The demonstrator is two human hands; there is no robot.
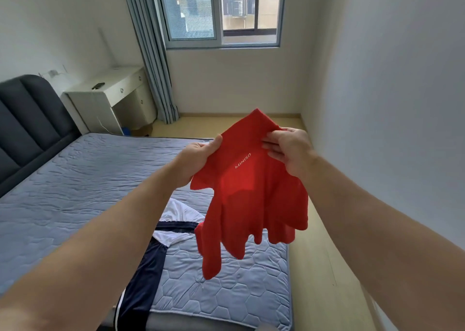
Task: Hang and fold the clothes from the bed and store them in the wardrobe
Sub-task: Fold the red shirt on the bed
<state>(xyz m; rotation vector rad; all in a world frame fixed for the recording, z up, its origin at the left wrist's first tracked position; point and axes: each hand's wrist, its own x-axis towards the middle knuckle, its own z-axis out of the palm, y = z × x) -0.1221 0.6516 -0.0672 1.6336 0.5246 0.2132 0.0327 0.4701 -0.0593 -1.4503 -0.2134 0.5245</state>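
Head view showed a red garment [247, 197] (white "MINISO" lettering near its top) held up in the air above the bed [75, 179], the left hand [198, 157] pinching its upper left edge with thumb over the cloth and the right hand [286, 149] clutching its upper right edge with fingers curled into the fabric. On the bed below the garment lay a navy-and-white piece of clothing [153, 262], perhaps shorts or a jersey, partly hidden by the left forearm.
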